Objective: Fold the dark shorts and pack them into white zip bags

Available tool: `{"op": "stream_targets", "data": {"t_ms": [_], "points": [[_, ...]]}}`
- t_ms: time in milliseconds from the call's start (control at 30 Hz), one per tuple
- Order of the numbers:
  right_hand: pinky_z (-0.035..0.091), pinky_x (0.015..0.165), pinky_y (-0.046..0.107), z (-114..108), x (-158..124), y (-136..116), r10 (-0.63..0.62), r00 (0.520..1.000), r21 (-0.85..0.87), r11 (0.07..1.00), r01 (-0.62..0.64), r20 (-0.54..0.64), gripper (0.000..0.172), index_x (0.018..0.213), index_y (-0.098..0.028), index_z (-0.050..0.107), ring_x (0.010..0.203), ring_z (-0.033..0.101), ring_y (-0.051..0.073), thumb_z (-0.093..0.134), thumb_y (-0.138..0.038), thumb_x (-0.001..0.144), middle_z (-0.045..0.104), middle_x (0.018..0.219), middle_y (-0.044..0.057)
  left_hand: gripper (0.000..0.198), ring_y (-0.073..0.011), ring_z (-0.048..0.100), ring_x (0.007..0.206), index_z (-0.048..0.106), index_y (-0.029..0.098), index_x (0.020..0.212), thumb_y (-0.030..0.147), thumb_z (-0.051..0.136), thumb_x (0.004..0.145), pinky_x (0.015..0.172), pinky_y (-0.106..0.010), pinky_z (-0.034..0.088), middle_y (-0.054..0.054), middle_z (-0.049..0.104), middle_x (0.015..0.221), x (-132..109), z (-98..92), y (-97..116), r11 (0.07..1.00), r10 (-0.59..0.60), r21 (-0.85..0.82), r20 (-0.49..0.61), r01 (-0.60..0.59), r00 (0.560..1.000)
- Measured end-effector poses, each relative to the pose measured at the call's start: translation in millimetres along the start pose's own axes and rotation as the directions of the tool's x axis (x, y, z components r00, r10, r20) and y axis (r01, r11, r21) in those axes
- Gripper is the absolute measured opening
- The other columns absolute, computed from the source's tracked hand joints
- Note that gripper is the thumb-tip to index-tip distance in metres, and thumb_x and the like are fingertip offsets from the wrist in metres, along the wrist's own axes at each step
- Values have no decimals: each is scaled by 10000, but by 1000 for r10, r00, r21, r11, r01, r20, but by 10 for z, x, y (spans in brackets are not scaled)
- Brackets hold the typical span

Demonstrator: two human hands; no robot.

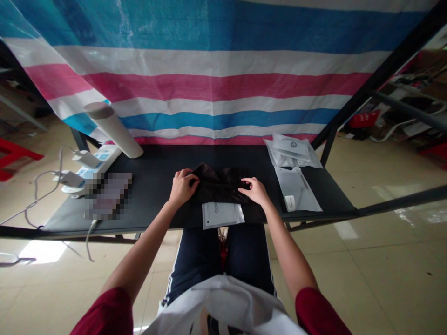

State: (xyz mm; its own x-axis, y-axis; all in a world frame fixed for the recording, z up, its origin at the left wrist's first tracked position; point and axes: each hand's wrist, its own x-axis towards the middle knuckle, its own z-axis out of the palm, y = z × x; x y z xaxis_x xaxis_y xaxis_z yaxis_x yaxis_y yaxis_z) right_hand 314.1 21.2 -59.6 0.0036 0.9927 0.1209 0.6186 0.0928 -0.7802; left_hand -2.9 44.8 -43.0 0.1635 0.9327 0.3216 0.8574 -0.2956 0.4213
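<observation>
A dark, crumpled piece of cloth (220, 184) lies across the middle of the black table. My left hand (182, 187) pinches its left end between thumb and fingers. At the right end, my right hand (254, 190) has its thumb and fingers closed on the same cloth. What kind of cloth article it is cannot be made out. Just in front of it, a pale plastic pouch with printed lettering (223, 215) sticks out over the table's near edge, its far part hidden under the cloth.
Several more pale pouches (291, 151) are piled at the back right, with a labelled pouch (298, 188) nearer. At left are a white bottle (115, 130), a power strip (104, 158) with plugged chargers and a blurred-out phone (108, 195) on a cable. A striped sheet (209, 83) hangs behind.
</observation>
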Motion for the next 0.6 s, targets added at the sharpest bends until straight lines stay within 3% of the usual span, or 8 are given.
{"op": "stream_targets", "data": {"t_ms": [67,167,233,333,433,533,600], "points": [[487,770,322,-12,22,-41,-53,999,-62,997,53,5,179,873,-209,737,808,598,183,716,-294,716,628,941,59,200,-290,494,1174,694,225,912,367,562,861,1028,-485,397,-88,559,1239,10,-125,119,999,10,-42,-71,-13,997],[490,810,337,-143,-13,-175,-114,992,95,988,118,-48,124,814,-205,697,988,613,232,650,-302,751,633,1064,89,200,-268,537,1171,645,203,896,378,552,867,1025,-443,423,-94,581,1258,-71,-428,320,971,55,-226,-111,-79,992],[486,833,345,-295,-92,-274,-108,994,278,954,111,-26,178,850,-207,663,1016,620,241,637,-363,768,659,1089,88,217,-240,618,1042,610,196,848,401,544,872,940,-386,481,-87,658,1130,-192,-639,425,909,90,-409,-6,-85,996],[471,876,369,-496,-240,-384,-60,997,440,897,31,54,286,908,-211,620,890,651,230,591,-481,819,713,857,53,295,-200,652,751,577,190,842,470,502,896,737,-327,521,-53,684,788,-414,-808,504,812,102,-582,201,34,974],[466,895,379,-507,-330,-445,-42,999,457,889,40,-7,372,907,-212,612,828,655,223,494,-563,874,701,748,36,329,-182,627,692,573,190,889,506,485,905,682,-309,503,-37,660,750,-577,-708,537,848,40,-525,194,69,980],[470,919,375,-296,-347,-477,-100,995,402,910,103,-28,362,900,-212,636,918,665,231,494,-545,888,723,889,57,381,-228,625,852,589,204,1007,540,594,829,787,-358,497,-59,666,912,-629,-421,630,960,38,-281,80,-14,996],[465,956,382,-92,-351,-478,-152,988,289,947,144,8,316,983,-220,657,1019,657,240,525,-491,889,721,1029,69,547,-290,597,1008,565,208,1147,548,689,738,877,-414,477,-99,649,1081,-608,-214,730,986,97,-139,44,-90,994]]}}
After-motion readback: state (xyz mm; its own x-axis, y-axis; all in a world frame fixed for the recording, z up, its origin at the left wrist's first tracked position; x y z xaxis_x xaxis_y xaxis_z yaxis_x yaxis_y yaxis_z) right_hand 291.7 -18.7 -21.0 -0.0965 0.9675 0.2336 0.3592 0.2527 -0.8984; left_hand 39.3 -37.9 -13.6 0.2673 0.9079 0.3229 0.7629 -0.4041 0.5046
